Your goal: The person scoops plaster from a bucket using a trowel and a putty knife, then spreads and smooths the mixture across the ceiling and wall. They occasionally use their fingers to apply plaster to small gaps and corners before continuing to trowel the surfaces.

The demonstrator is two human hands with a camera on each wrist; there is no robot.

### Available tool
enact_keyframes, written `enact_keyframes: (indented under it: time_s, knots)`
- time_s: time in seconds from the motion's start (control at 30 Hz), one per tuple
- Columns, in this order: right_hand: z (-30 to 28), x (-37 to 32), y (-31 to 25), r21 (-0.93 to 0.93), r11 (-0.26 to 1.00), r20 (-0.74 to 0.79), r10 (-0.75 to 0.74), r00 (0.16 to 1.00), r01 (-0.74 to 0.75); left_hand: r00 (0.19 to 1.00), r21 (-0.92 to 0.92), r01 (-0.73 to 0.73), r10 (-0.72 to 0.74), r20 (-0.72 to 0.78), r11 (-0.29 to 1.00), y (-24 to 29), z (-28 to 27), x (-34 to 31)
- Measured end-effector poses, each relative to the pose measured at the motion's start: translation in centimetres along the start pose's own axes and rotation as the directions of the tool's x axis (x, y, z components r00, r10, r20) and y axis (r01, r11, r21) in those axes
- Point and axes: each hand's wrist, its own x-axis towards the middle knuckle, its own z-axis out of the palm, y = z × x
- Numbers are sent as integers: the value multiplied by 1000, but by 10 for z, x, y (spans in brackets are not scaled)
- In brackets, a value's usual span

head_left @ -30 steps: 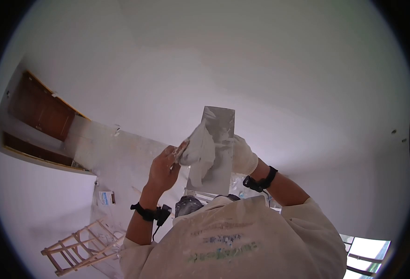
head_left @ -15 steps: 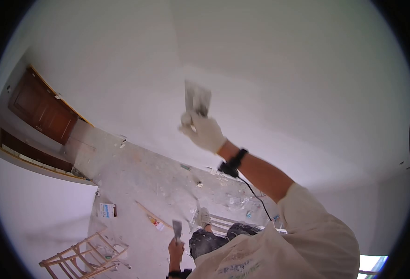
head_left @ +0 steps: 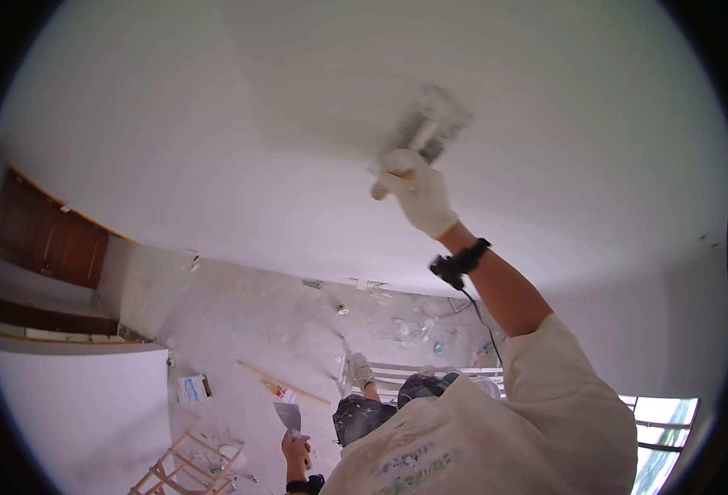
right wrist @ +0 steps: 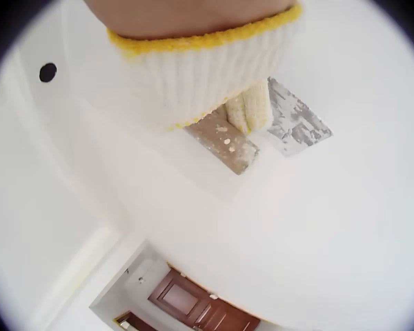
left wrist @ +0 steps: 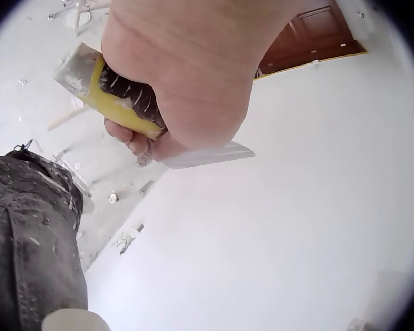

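My gloved right hand (head_left: 420, 194) grips the handle of a wide metal trowel (head_left: 434, 124), blurred against the white wall. In the right wrist view the glove (right wrist: 207, 76) wraps the brown handle (right wrist: 228, 145), and the smeared blade (right wrist: 297, 121) lies at the wall. Low down beside my body, my bare left hand (head_left: 295, 450) holds a putty knife (head_left: 288, 416) with its blade upward. The left wrist view shows that hand (left wrist: 186, 76) curled round the yellow and black handle (left wrist: 117, 103), part of the blade (left wrist: 210, 156) showing past it.
Below are a slatted bench or platform (head_left: 389, 375) by a shoe (head_left: 361, 370), a wooden frame (head_left: 186, 462), a box (head_left: 192, 388) and a long stick (head_left: 298, 391) on the stained floor (head_left: 240, 313). A brown door (head_left: 46, 231) stands at left, a window (head_left: 661, 429) at lower right.
The hands were together at the trowel and putty knife, then parted. My left hand dropped low with the putty knife; my right hand carried the trowel up, then rightward along the wall.
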Motion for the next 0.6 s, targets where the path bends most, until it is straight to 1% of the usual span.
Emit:
enact_keyframes:
  time_s: [0.03, 0.07, 0.13, 0.17, 0.2, 0.23, 0.27, 0.3, 0.33, 0.37, 0.4, 0.43, 0.47, 0.5, 0.53, 0.57, 0.6]
  knots:
    - [-22, -10, 15, -12, 999, -37, -46, 998, 46, 1000, 14, -6, 6, 18, 1000, -8, -5, 0]
    - [-43, -20, 31, -27, 999, -56, -38, 998, 36, 1000, 30, 27, -27, 10, 999, -14, -11, -1]
    - [-73, -45, 62, 95, 995, -46, 42, 998, -37, 997, 66, 76, -77, 5, 995, -40, -21, 0]
    - [-79, -57, 68, 90, 995, -67, 52, 996, -46, 996, 80, 91, -92, 7, 993, -58, -28, 6]
    - [-81, -70, 71, 45, 995, -99, 97, 990, -93, 996, 94, 85, -86, 14, 992, -91, -38, 16]
    - [-80, -80, 75, 3, 990, -123, 139, 983, -139, 990, 26, 139, -139, 22, 990, -125, -43, 22]
    - [-70, -85, 78, 3, 990, -121, 140, 983, -141, 981, -47, 195, -193, 29, 980, -145, -43, 24]
    - [-50, -87, 81, -106, 985, -3, 139, 990, -139, 979, -48, 204, -203, 21, 978, -141, -38, 10]
    - [-26, -88, 83, -208, 971, 118, 145, 982, -118, 981, 60, 194, -195, 13, 979, -111, -28, -16]
    - [4, -84, 81, -124, 990, 172, -45, 984, 67, 982, 162, 185, -188, 3, 969, -81, -17, -40]
    - [34, -70, 62, -191, 974, 261, -70, 963, 123, 979, 168, 203, -205, -6, 965, -77, -18, -46]
    - [72, -54, 61, -251, 957, 302, -66, 951, 146, 978, 153, 206, -205, -25, 966, -80, -19, -50]
    - [95, -37, 28, -208, 970, 291, -62, 955, 126, 975, 109, 221, -219, -25, 969, -85, -19, -50]
    - [126, -21, 23, -175, 971, 302, -105, 948, 163, 972, 64, 234, -233, -26, 970, -89, -19, -49]
    - [154, 0, 22, -141, 969, 311, -150, 939, 201, 977, -1, 211, -211, -11, 977, -97, -19, -47]
    - [178, 16, 19, -117, 971, 320, -163, 933, 209, 976, -15, 213, -213, -33, 977, -112, -21, -44]
    - [197, 33, 15, -169, 960, 305, -166, 938, 224, 979, -125, 198, -203, -29, 972, -129, -22, -38]
